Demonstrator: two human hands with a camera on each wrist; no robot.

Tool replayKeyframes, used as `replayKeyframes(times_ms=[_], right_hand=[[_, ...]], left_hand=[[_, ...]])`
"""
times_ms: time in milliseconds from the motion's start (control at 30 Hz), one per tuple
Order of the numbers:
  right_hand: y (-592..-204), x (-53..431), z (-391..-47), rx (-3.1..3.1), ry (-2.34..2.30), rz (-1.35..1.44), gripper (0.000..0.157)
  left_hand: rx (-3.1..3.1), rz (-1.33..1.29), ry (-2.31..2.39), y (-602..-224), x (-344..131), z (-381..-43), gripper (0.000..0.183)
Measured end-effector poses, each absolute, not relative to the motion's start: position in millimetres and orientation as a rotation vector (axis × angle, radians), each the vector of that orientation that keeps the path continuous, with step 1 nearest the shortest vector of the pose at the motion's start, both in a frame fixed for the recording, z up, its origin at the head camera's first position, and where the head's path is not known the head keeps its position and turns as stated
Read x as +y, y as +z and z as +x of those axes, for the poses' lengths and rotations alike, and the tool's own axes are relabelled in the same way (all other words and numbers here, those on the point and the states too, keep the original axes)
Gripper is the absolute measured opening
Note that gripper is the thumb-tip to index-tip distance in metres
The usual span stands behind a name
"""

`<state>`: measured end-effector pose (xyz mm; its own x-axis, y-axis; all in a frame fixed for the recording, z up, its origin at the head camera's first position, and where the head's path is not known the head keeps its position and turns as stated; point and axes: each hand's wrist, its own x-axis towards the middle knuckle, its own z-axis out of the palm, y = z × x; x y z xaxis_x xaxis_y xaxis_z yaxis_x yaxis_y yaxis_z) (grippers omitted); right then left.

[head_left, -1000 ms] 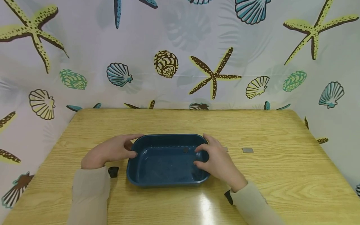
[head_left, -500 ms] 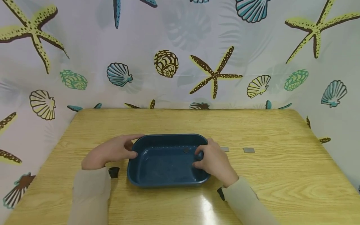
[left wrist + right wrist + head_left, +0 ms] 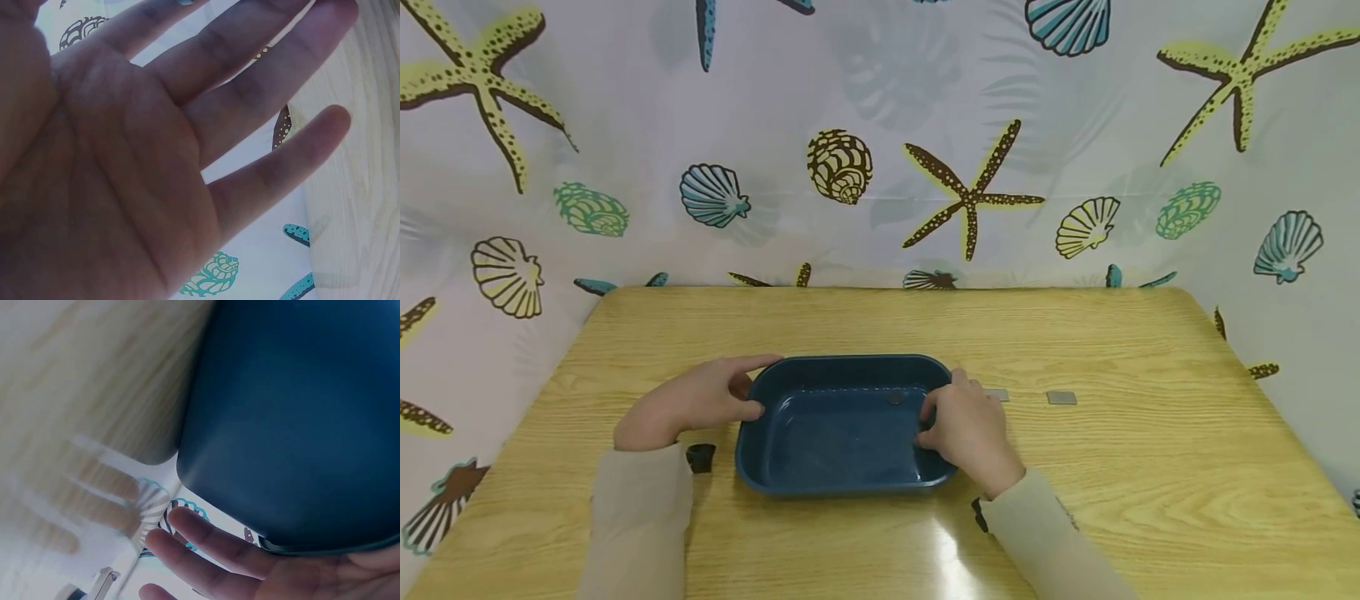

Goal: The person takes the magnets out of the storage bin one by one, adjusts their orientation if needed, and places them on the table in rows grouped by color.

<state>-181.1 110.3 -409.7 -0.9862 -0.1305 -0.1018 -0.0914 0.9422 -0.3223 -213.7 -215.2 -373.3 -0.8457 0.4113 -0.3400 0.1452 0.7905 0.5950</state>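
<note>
A dark blue rectangular tub [image 3: 842, 446] with rounded corners stands on the table. At its left end my left hand [image 3: 696, 400] holds the back corner, with the thumb over the rim and the index finger along the back. The left wrist view shows that palm [image 3: 137, 175] and its other fingers stretched out. My right hand [image 3: 966, 425] grips the right end, thumb and index finger reaching inside. In the right wrist view its remaining fingers [image 3: 219, 559] lie outside the tub wall [image 3: 300, 437]. A small dark disc [image 3: 894, 398] lies inside near the back.
Two small flat grey plates lie right of the tub: one plate [image 3: 997, 395] partly behind my right hand, another plate [image 3: 1062, 398] farther right. The wood-grain table [image 3: 1150, 467] meets a sea-shell printed cloth [image 3: 880, 225] behind and at the sides.
My right hand has drawn in and down slightly; its thumb and index fingertips are closer together inside the tub. The left hand and the tub stay in place.
</note>
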Motion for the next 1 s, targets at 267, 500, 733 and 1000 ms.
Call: replayKeyframes(times_ms=[267,500,733,1000], right_hand=[[-409.0,110.2,-180.2,3.011,-0.478,-0.205,0.016],[-410.4,112.3,-180.0,3.03,-0.511,-0.253,0.015],[-413.4,118.3,-183.7,3.013,-0.694,-0.351,0.013],[-411.8,122.4,-185.7,3.026,-0.791,-0.371,0.014]], left_hand=[[2.51,0.407,0.804,-374.9,-215.9,-213.8,0.078],[2.513,0.396,0.795,-375.6,-215.9,-214.2,0.077],[2.512,0.411,0.782,-374.7,-217.3,-213.7,0.078],[2.499,0.424,0.817,-375.7,-217.6,-214.0,0.078]])
